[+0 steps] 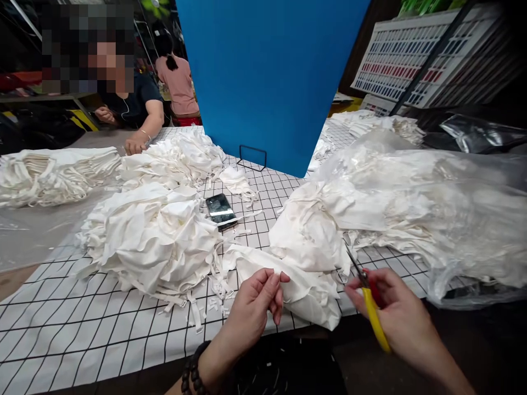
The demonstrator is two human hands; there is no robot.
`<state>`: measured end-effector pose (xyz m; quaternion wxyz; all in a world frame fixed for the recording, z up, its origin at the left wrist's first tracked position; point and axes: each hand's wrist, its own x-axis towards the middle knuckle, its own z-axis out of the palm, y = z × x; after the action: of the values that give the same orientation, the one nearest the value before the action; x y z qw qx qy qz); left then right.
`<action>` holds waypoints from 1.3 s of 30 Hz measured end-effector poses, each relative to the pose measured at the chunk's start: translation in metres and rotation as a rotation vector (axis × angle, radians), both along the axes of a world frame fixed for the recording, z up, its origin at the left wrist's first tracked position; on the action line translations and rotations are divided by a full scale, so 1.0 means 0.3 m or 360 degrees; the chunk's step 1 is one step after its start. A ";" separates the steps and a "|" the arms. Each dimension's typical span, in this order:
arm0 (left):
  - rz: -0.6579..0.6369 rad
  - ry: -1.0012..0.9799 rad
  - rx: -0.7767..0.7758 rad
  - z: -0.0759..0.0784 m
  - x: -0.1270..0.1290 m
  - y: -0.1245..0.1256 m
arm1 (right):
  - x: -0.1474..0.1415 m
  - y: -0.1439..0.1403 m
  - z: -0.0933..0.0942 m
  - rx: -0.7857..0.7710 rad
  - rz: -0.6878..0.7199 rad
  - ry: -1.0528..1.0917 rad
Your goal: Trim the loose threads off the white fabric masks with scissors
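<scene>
My left hand [261, 296] is closed, thumb against fingers, pinching the edge of a piece of white fabric [307, 299] that drapes over the table's front edge. To the right, my right hand [389, 302] grips scissors [374, 318] with yellow and red handles. Their blades point up and away, toward the fabric. A heap of white fabric pieces [152, 241] with straps lies left of my left hand. Another bunched white pile [307, 225] sits just beyond the held piece. Small white scraps [216, 291] are scattered between the heaps.
A dark phone [221, 210] lies on the grid-patterned tablecloth [123, 329]. A tall blue panel [272, 82] stands behind it by a black wire stand [252, 158]. Clear plastic over white fabric [444, 203] fills the right side. At left, a co-worker's hand [136, 142] touches stacked fabric.
</scene>
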<state>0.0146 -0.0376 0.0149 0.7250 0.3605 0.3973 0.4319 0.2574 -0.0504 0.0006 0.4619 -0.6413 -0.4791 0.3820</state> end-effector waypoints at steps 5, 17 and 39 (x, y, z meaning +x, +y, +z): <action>-0.0054 0.0119 0.0130 0.006 0.004 -0.020 | -0.243 0.071 0.050 0.0046 0.0565 0.0417; 0.0223 0.0274 0.0532 -0.032 -0.008 0.000 | -0.254 0.115 0.027 0.0021 0.0645 0.0348; -0.0049 0.0604 0.0821 -0.055 -0.002 0.008 | -0.146 0.064 0.155 -0.0157 0.0856 -0.0972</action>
<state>0.0141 -0.0351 -0.0017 0.5290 0.6126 0.3973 0.4325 0.2135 -0.0311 0.0469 0.1506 -0.5985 -0.7259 0.3037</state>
